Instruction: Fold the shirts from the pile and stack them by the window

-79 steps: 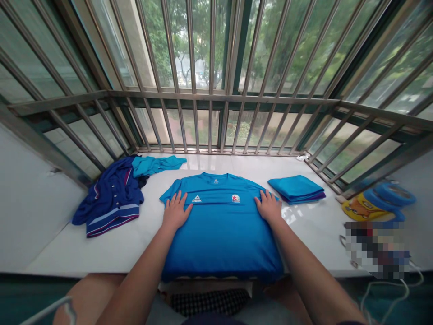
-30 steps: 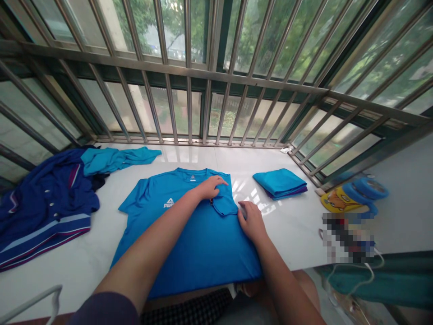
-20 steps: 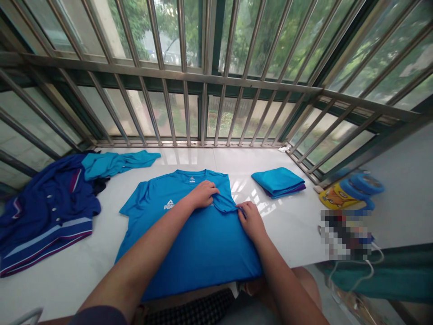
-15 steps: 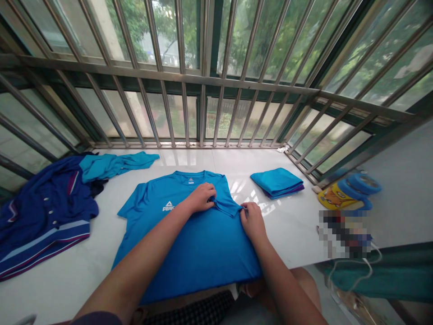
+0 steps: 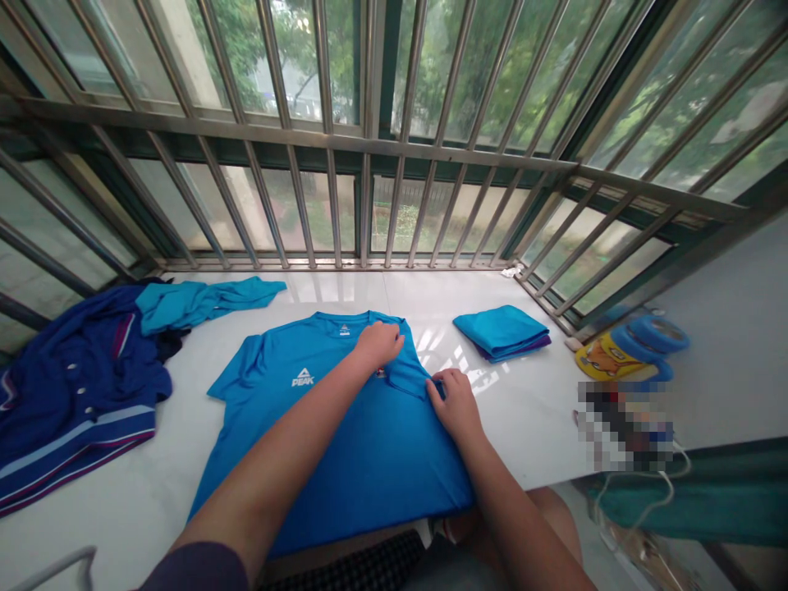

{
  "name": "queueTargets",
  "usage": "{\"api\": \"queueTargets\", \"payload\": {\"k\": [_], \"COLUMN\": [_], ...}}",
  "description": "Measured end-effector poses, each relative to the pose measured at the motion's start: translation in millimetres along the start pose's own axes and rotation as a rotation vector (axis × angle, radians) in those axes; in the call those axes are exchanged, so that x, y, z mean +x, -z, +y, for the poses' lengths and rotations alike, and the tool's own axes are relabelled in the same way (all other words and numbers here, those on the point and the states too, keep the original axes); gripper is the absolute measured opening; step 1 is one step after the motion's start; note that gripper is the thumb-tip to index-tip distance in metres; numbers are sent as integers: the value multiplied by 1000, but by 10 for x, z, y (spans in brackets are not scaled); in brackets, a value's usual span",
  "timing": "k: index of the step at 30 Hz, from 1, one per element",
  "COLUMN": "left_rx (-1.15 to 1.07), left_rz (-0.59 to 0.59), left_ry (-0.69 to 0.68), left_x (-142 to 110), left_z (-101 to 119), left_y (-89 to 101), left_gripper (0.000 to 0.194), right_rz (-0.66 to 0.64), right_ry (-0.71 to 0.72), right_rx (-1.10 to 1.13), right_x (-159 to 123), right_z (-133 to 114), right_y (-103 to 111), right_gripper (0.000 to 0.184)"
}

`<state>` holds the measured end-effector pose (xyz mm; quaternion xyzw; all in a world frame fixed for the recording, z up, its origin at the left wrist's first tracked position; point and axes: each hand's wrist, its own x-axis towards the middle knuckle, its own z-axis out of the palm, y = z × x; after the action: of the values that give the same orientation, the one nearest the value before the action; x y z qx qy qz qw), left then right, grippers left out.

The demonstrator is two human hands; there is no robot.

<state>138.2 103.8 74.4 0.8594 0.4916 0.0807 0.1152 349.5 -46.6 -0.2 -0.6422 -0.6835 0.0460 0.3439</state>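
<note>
At the far left of our view, a rumpled navy jacket with striped ribbing lies on a glossy white desk, a crumpled teal garment draped just beside it. Both sit well apart from the scene at centre, where a bright blue short-sleeved T-shirt lies flat and front up on the desk, its white PEAK logo showing and its hem at the near edge. Our left hand rests palm-down near the collar — whether it grips the fabric or merely presses, we cannot tell. Our right hand is clenched, its fingers pinching the edge of a narrow folded flap of the shirt. Farther right sits a neat folded stack of teal and purple cloth, then a yellow cartoon-printed item and blue ring-shaped pieces, beside a pixelated patch that hides what lies beneath. The risks, in our judgement — a loosened pinch could let the flap spring open, a hard tug could drag the shirt askew on the slick surface, and the hem, so close to the edge, could slip off toward our lap.
</note>
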Motion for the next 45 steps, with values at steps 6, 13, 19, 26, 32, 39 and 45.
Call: {"api": "queueTargets", "payload": {"k": [6, 13, 19, 26, 32, 39, 45], "left_rx": [6, 42, -37, 80, 76, 54, 36], "left_rz": [15, 10, -124, -133, -25, -32, 100], "left_ry": [-61, -92, -350, -268, -261, -119, -59], "left_x": [419, 277, -199, -336, 102, 352, 318], "left_z": [173, 91, -149, -363, -71, -38, -80], "left_y": [-118, -261, -222, -39, -153, -578, -598], "left_gripper": [28, 31, 46, 42, 40, 61, 63], "right_rz": [-12, 4, -2, 11, 32, 52, 47], "right_ry": [-14, -46, -46, -34, -1, -10, -57], "right_rx": [-27, -65, -72, -87, -106, -107, -126], "right_x": [-4, -4, 0, 2, -7, -12, -6], "right_z": [50, 83, 55, 67, 66, 90, 92], "right_y": [-36, -76, -67, -82, -89, -112, -106], "right_gripper": [10, 9, 8, 9, 10, 12, 12]}}
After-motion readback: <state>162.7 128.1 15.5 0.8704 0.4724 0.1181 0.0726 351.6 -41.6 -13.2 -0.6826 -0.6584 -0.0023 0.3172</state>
